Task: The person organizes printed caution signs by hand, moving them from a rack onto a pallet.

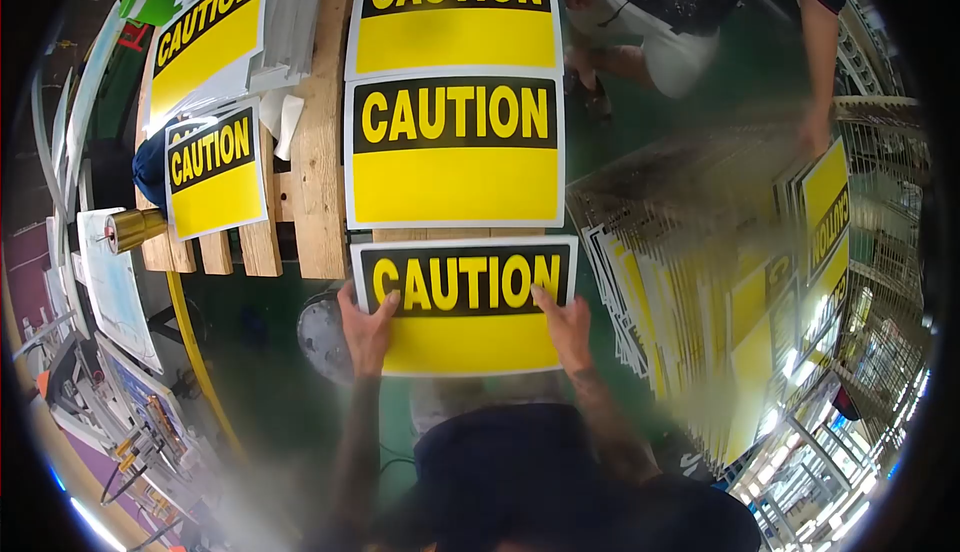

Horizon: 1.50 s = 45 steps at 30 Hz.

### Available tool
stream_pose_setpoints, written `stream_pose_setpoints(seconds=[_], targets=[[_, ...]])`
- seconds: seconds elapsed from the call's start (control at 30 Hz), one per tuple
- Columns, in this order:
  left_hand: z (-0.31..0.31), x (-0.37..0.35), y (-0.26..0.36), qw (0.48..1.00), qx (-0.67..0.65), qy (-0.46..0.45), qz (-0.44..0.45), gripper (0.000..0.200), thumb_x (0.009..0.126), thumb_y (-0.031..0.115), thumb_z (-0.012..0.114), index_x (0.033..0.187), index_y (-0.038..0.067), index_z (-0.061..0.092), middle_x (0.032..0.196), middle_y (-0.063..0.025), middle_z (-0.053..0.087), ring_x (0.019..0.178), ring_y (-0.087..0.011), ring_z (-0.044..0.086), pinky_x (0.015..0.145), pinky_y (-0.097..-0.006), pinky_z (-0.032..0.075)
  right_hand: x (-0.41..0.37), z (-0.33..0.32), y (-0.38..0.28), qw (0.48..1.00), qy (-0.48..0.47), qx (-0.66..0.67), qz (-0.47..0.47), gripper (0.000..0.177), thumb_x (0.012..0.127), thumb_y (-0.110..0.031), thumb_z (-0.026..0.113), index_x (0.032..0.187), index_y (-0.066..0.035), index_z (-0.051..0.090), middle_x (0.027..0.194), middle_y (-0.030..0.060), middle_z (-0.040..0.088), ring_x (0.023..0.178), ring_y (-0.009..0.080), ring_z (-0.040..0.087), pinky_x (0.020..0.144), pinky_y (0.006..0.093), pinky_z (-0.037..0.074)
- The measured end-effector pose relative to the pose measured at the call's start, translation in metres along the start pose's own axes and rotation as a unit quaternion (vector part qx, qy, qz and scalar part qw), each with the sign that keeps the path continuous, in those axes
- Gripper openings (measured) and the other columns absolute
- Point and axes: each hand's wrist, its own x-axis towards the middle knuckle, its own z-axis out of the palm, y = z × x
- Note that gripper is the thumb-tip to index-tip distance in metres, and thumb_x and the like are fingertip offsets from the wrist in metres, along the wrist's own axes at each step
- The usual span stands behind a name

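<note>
A yellow and black caution sign (pixel 465 344) is held in front of my body, face up, its lettering upright to me. My left hand (pixel 368 332) grips its left edge, thumb on the face near the first letter. Gripping the right edge is my right hand (pixel 567 328), its thumb by the last letter. The fingers under the sign are hidden. Just beyond it, a second caution sign (pixel 455 187) lies on the wooden pallet, and another sign (pixel 452 44) lies farther up in the same column.
More caution signs (pixel 215 192) and stacked sheets (pixel 285 27) lie on the pallet (pixel 318 142) at left. A wire drying rack (pixel 690 322) with several signs stands at right. Another person's arm (pixel 818 72) reaches toward a sign (pixel 826 202) there. A brass-coloured cylinder (pixel 135 230) sits by the pallet.
</note>
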Motion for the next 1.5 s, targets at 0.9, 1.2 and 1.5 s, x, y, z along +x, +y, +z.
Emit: stream_pose_setpoints(seconds=[0.9,1.2,1.5], targets=[[0.108,0.024,0.045,0.771,0.366,-0.139,0.502,0.087,0.102,0.052,0.063,0.166,0.001,0.033,0.176,-0.0164,0.027,0.166,-0.0331,0.015,0.131,-0.0605,0.010,0.023,0.016,-0.003,0.999,0.024,-0.031,-0.008,0.057,0.092,-0.050,0.082,0.117,0.000,0.074,0.104,0.0109,0.080,0.095,0.0234,0.077,0.084,0.0377,0.058],[0.079,0.035,0.035,0.770,0.375,-0.121,0.502,0.082,0.101,0.049,0.064,0.167,0.009,0.036,0.175,-0.0124,0.030,0.165,-0.0321,0.018,0.131,-0.0615,0.011,0.015,0.014,-0.011,0.997,0.016,-0.070,-0.001,0.062,0.092,-0.056,0.079,0.114,0.002,0.076,0.104,0.0152,0.081,0.096,0.0273,0.078,0.082,0.0393,0.058],[0.092,0.026,0.035,0.764,0.379,-0.102,0.512,0.076,0.103,0.048,0.059,0.167,0.013,0.037,0.176,-0.0067,0.031,0.166,-0.0277,0.016,0.126,-0.0744,0.007,0.019,0.015,-0.003,0.999,0.003,-0.038,0.003,0.063,0.093,-0.056,0.079,0.117,0.002,0.077,0.103,0.0134,0.081,0.094,0.0246,0.077,0.080,0.0368,0.057]])
